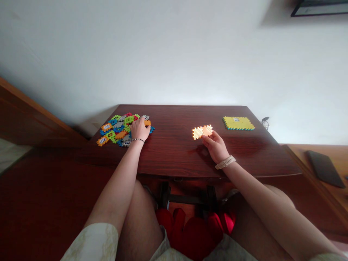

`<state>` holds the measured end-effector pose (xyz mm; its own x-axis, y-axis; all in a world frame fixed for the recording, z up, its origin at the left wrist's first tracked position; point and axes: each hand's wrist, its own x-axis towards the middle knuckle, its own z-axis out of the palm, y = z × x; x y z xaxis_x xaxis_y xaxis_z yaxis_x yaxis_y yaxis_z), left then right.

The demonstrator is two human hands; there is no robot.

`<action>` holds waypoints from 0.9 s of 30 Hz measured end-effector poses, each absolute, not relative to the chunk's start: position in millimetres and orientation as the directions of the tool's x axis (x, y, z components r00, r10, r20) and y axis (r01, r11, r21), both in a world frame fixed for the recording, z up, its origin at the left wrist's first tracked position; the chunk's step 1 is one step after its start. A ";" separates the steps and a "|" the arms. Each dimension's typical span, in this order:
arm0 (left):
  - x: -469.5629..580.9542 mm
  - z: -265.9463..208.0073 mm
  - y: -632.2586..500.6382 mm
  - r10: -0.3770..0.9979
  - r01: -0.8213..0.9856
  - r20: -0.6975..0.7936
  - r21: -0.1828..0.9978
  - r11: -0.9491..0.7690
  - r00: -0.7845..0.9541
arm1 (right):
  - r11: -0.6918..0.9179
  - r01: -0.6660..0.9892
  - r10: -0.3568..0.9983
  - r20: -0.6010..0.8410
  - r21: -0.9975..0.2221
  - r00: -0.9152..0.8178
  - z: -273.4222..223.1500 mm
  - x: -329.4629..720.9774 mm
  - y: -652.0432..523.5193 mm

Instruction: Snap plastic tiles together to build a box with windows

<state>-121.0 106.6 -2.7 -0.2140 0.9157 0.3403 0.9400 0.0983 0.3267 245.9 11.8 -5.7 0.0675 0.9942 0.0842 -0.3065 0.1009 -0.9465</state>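
Right hand (216,145) grips joined orange tiles (202,131) above dark wooden table (174,152) (white wall behind); left hand (139,129) rests spread on tile pile (119,128).

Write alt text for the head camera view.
A person's left hand rests on a pile of colourful interlocking tiles on a dark wooden table, while the right hand holds two joined orange tiles. A yellow tile panel lies far right.

— What carries it all?
— A dark reddish-brown wooden table (174,152).
— And on it?
— A heap of multicoloured toothed plastic tiles (119,129) at the left, and a flat yellow toothed-edge tile slab (238,123) far right, well apart.
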 end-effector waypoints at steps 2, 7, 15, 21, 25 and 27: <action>-121.6 -4.9 107.5 0.915 0.935 0.340 0.342 0.096 -0.219 | 0.108 -0.292 0.994 0.092 -0.950 0.066 -5.7 245.8 11.5; -121.0 -8.9 108.5 0.909 0.932 0.341 0.342 0.116 -0.239 | 0.117 -0.260 0.993 0.105 -0.958 0.058 -5.4 245.0 10.6; -118.9 -4.9 105.1 0.900 0.938 0.393 0.344 0.045 -0.188 | 0.114 -0.216 0.993 0.104 -0.970 0.057 -6.3 244.3 9.7; -113.3 -1.6 101.5 0.907 0.939 0.412 0.338 -0.063 -0.087 | 0.114 -0.217 0.993 0.105 -0.969 0.053 -7.2 244.4 10.3; -111.2 -6.0 107.2 0.910 0.891 0.408 0.438 -0.119 -0.079 | 0.122 -0.207 0.992 0.112 -0.971 0.057 -9.9 243.8 12.2; -110.0 -9.4 110.7 0.915 0.847 0.393 0.516 -0.131 -0.097 | 0.125 -0.205 0.991 0.114 -0.971 0.062 -11.0 243.1 12.8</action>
